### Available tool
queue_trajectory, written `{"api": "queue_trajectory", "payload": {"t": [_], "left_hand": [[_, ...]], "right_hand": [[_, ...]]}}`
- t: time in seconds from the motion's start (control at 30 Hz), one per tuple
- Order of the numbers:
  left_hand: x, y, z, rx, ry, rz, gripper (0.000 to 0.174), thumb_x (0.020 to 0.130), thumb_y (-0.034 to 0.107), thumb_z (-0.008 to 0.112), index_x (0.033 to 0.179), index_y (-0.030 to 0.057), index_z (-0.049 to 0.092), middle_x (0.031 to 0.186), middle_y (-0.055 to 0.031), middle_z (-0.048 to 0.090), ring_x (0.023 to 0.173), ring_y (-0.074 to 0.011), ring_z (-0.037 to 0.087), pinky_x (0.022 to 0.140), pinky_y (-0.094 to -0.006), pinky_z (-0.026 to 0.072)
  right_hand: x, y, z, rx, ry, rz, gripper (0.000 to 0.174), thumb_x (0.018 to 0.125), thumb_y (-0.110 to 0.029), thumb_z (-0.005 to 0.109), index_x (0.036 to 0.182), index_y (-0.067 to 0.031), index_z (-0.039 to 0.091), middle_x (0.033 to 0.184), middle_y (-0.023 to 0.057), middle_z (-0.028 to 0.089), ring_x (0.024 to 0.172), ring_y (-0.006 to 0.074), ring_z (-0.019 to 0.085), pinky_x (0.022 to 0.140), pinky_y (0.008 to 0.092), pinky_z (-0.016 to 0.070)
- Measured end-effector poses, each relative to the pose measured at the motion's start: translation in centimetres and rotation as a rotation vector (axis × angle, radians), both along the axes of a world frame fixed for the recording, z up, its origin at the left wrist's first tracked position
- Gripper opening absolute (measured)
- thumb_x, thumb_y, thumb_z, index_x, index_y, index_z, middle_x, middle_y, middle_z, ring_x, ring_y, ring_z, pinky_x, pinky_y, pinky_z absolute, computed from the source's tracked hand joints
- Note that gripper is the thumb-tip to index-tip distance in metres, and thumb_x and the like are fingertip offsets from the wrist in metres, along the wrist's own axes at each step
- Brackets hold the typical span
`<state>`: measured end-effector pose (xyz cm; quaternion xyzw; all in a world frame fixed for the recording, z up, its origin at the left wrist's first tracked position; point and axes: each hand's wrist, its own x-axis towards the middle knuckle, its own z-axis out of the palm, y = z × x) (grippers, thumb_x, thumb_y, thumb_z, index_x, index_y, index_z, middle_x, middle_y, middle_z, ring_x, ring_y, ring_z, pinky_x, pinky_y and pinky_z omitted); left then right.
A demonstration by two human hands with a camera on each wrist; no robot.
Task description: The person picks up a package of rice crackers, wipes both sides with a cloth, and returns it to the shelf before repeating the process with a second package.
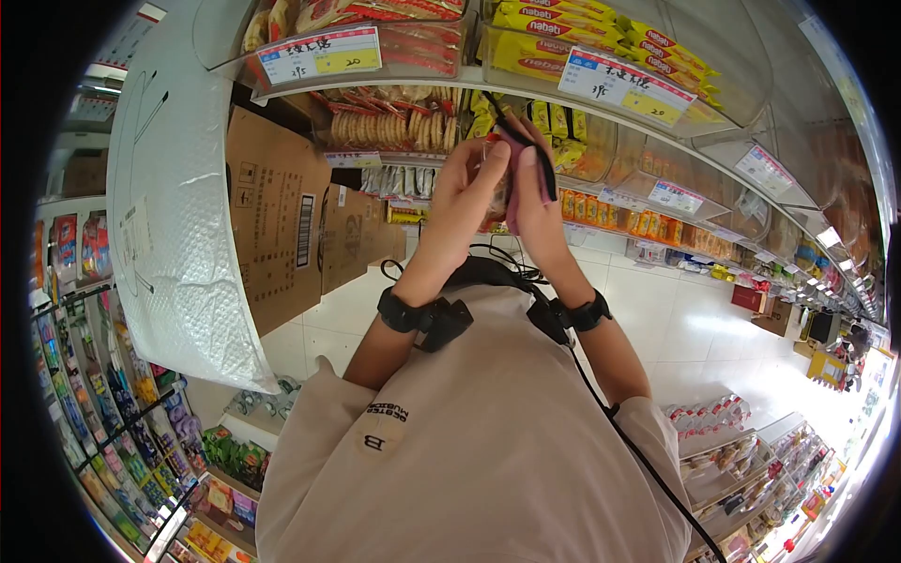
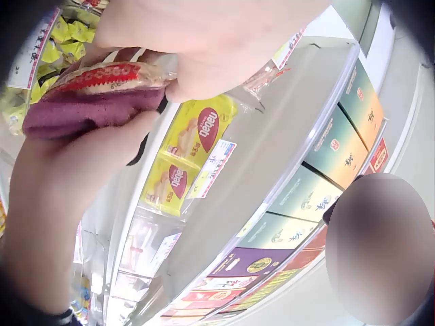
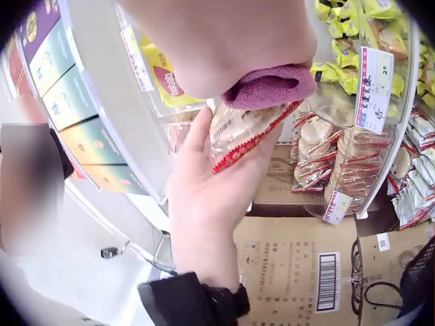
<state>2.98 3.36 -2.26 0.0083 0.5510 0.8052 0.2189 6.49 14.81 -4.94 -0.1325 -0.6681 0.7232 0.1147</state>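
Both hands meet in front of the shelves in the head view. My left hand (image 1: 460,192) holds a clear-wrapped biscuit packet (image 3: 238,136) with a red zigzag edge; its thumb and fingers lie along the packet's sides in the right wrist view. A folded purple cloth (image 3: 272,85) is gripped by my right hand (image 1: 537,202). The cloth lies against the packet's side, and a black strip (image 1: 544,169) runs along it in the head view. In the left wrist view, the right thumb presses along the cloth, close beside the packet.
Clear shelf bins hold stacked round biscuits (image 1: 389,129) and yellow nabati packs (image 1: 549,47), with price tags (image 1: 319,54) on their fronts. Cardboard boxes (image 1: 272,216) stand at the left beside a bubble-wrapped panel (image 1: 178,225). Another person (image 2: 380,251) appears in the left wrist view.
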Motion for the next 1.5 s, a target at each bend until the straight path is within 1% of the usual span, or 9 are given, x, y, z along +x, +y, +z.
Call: {"api": "queue_trajectory", "payload": {"t": [0.2, 0.57, 0.67, 0.8, 0.87, 1.0, 1.1, 1.33, 1.5], "left_hand": [[-0.7, -0.9, 0.1, -0.141, 0.12, -0.023, 0.035, 0.101, 0.034, 0.063, 0.107, -0.0002, 0.067, 0.093, 0.0032, 0.058, 0.084, -0.0022, 0.048, 0.072, -0.02, 0.0387], [-2.0, -1.9, 0.0, -0.757, 0.846, 0.225, 0.042, 0.1, 0.025, 0.065, 0.132, 0.0002, 0.056, 0.115, -0.0115, 0.067, 0.105, -0.0193, 0.062, 0.094, -0.0339, 0.0473], [-0.6, -0.6, -0.2, -0.504, 0.58, 0.093, 0.056, 0.103, 0.035, 0.057, 0.139, -0.0065, 0.047, 0.132, -0.0253, 0.057, 0.127, -0.0322, 0.054, 0.107, -0.0384, 0.0396], [-0.2, 0.1, 1.5, -0.324, 0.215, -0.012, 0.069, 0.107, 0.05, 0.041, 0.144, -0.0074, 0.041, 0.136, -0.0228, 0.054, 0.126, -0.0275, 0.052, 0.108, -0.0346, 0.0374], [0.3, 0.6, 2.3, -0.285, 0.227, 0.029, 0.07, 0.107, 0.054, 0.035, 0.144, -0.0054, 0.042, 0.133, -0.0188, 0.055, 0.123, -0.0254, 0.052, 0.108, -0.0332, 0.0372], [1.2, 1.2, 2.3, -0.139, 0.142, -0.039, 0.065, 0.107, 0.054, 0.035, 0.145, 0.0013, 0.043, 0.132, -0.0105, 0.055, 0.119, -0.0188, 0.052, 0.105, -0.0305, 0.0392], [1.1, 1.7, 1.3, -0.008, 0.125, -0.027, 0.066, 0.107, 0.058, 0.034, 0.149, 0.0078, 0.042, 0.14, -0.0031, 0.049, 0.126, -0.0119, 0.048, 0.107, -0.0287, 0.0398], [0.7, 0.3, 1.8, 0.103, -0.165, 0.016, 0.068, 0.103, 0.063, 0.037, 0.146, 0.011, 0.044, 0.135, -0.0087, 0.055, 0.121, -0.0169, 0.057, 0.099, -0.0304, 0.0473], [1.1, 1.2, 1.5, 0.114, -0.121, -0.028, 0.076, 0.102, 0.069, 0.031, 0.149, 0.0102, 0.041, 0.139, -0.0056, 0.052, 0.13, -0.0174, 0.05, 0.107, -0.0334, 0.0403]], "right_hand": [[-0.2, 1.5, 0.3, -0.86, -0.007, 0.035, 0.049, 0.107, -0.042, 0.046, 0.138, -0.004, 0.052, 0.126, 0.0078, 0.063, 0.111, 0.0144, 0.061, 0.093, 0.0289, 0.0494], [0.8, 1.1, 1.5, -0.07, 0.004, 0.049, 0.036, 0.098, -0.015, 0.067, 0.128, 0.0032, 0.058, 0.107, 0.0044, 0.069, 0.095, 0.0111, 0.063, 0.084, 0.0271, 0.0517], [0.4, 0.6, 0.5, 0.028, 0.081, 0.045, 0.038, 0.099, -0.015, 0.065, 0.131, 0.0038, 0.056, 0.11, 0.0066, 0.069, 0.098, 0.0134, 0.064, 0.087, 0.0274, 0.051], [1.3, -1.1, 2.0, 0.051, 0.073, 0.142, 0.046, 0.102, -0.016, 0.059, 0.142, 0.0042, 0.048, 0.136, 0.0148, 0.059, 0.119, 0.0179, 0.058, 0.102, 0.0303, 0.0442], [1.2, -1.5, 1.9, 0.085, 0.17, 0.191, 0.052, 0.105, -0.019, 0.051, 0.15, 0.0028, 0.039, 0.157, 0.0179, 0.04, 0.143, 0.0224, 0.041, 0.116, 0.0333, 0.0294], [-0.2, -0.7, 1.4, -0.135, 0.15, 0.111, 0.05, 0.107, -0.026, 0.046, 0.148, 0.0028, 0.042, 0.156, 0.0184, 0.041, 0.149, 0.0287, 0.031, 0.121, 0.0386, 0.0214], [-0.9, -1.1, 0.9, 0.192, 0.376, 0.055, 0.048, 0.107, -0.025, 0.045, 0.146, 0.0031, 0.045, 0.155, 0.0192, 0.042, 0.149, 0.0326, 0.032, 0.121, 0.0416, 0.0205], [-0.8, -0.5, 2.7, 0.555, 0.553, 0.193, 0.038, 0.103, -0.019, 0.047, 0.132, 0.0032, 0.057, 0.14, 0.0196, 0.054, 0.142, 0.0385, 0.04, 0.12, 0.0485, 0.0241], [-1.8, -1.2, 0.9, 0.232, 0.445, -0.027, 0.041, 0.105, -0.021, 0.044, 0.137, 0.0032, 0.053, 0.142, 0.0188, 0.054, 0.143, 0.0385, 0.039, 0.118, 0.047, 0.0258]]}}
